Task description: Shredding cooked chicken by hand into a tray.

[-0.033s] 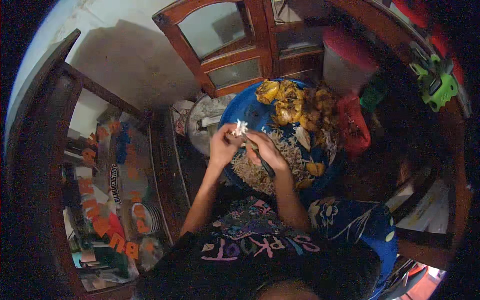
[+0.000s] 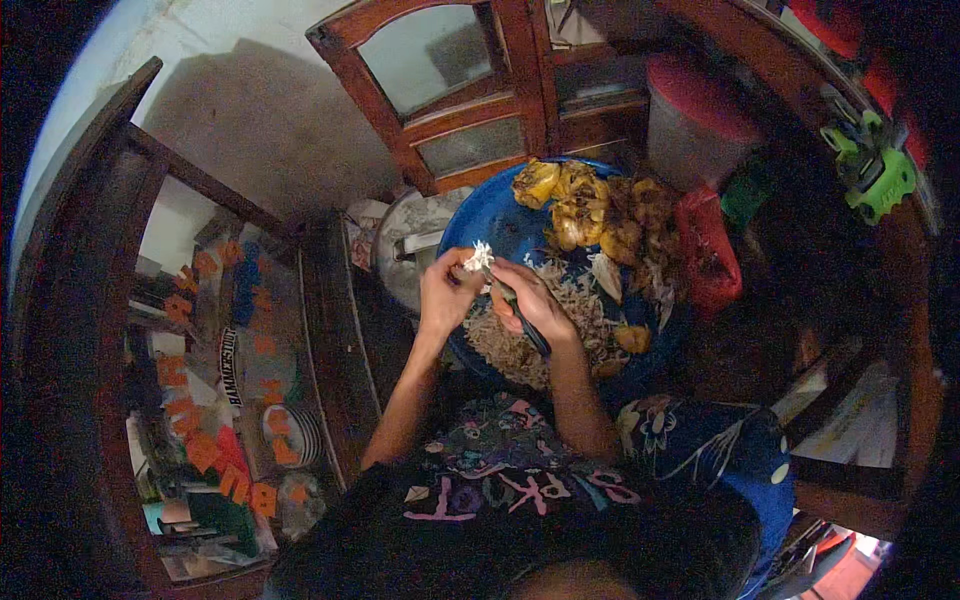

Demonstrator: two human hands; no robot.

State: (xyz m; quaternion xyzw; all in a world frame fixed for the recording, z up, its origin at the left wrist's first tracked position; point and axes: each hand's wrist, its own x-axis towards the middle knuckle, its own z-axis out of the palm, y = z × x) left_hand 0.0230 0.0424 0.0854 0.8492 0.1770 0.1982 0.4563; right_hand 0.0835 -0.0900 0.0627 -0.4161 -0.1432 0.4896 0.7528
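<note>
My left hand (image 2: 448,290) is closed in a pinch on a piece of shredded white chicken (image 2: 480,257), its frayed fibres standing up. Close beside it, my right hand (image 2: 535,300) grips a slim utensil with a dark handle (image 2: 531,327); the working end is hidden at the chicken, so its kind is unclear. Both hands are over a large round blue tray (image 2: 497,205). A heap of shredded meat (image 2: 525,345) lies on the near side, partly under my hands. Several yellow-brown cooked chicken pieces (image 2: 578,205) are piled along the far right.
Left of the tray stands a round metal lid or pan with a handle (image 2: 405,250). A red plastic bag (image 2: 712,250) and a pink-lidded bucket (image 2: 700,115) are at the right. Wooden cabinet doors (image 2: 425,130) stand beyond; a glass-fronted cabinet (image 2: 225,400) holds stacked plates on the left.
</note>
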